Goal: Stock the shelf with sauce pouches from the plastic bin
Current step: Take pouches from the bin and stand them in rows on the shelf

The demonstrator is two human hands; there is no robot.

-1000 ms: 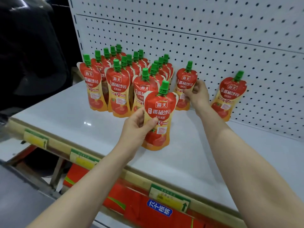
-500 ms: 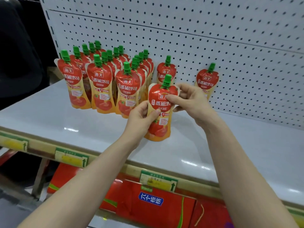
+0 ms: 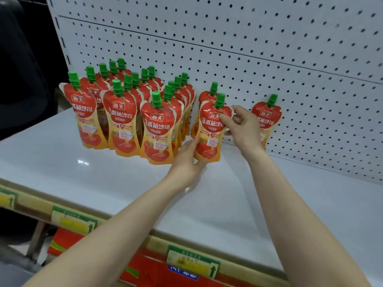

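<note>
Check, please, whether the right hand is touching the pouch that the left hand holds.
Touching. The head view shows the right hand pinching the pouch at its upper right edge.

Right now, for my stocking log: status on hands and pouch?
Left hand holds pouch low down. Right hand pinches its upper edge. Pouch upright, just ahead of another pouch. Nothing blocking.

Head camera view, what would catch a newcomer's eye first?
One red sauce pouch in the middle, held by both hands: the left hand at its base, the right hand pinching its upper edge. Left of it stands a cluster of green-capped pouches; a lone pouch leans on the pegboard at right.
</note>
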